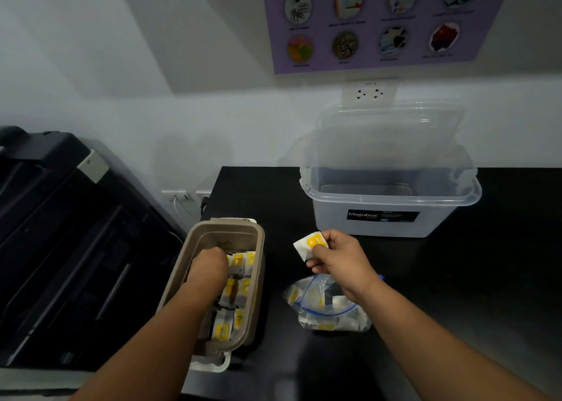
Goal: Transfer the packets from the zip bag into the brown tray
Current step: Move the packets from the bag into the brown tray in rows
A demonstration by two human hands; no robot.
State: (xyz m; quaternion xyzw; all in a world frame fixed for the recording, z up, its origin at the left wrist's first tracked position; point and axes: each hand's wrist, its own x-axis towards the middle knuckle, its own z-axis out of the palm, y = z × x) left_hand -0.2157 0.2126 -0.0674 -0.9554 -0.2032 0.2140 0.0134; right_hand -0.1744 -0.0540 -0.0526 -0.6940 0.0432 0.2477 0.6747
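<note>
Reached down into the brown tray (pixel 197 242) with the left hand (pixel 209 267), knuckles up, fingertips hidden among the white-and-yellow packets (pixel 237 288) packed there in rows; could not tell whether clasping one or lying loose. Pinched a single packet (pixel 313 244) between thumb and fingers of the right hand (pixel 337 257), raised above the black counter (pixel 486 279), between the tray and the clear Megabox box (pixel 389 218). Found the zip bag (pixel 325 306) lying on the counter just right of the tray, under the right wrist, its blue-edged mouth gaping, more packets inside. Found the tray at the counter's left edge, beside a dark printer (pixel 60 233). Noted the box open near the wall, its clear lid (pixel 389 133) propped upright behind it, below a wall socket (pixel 369 93) and a purple poster (pixel 380 20).
</note>
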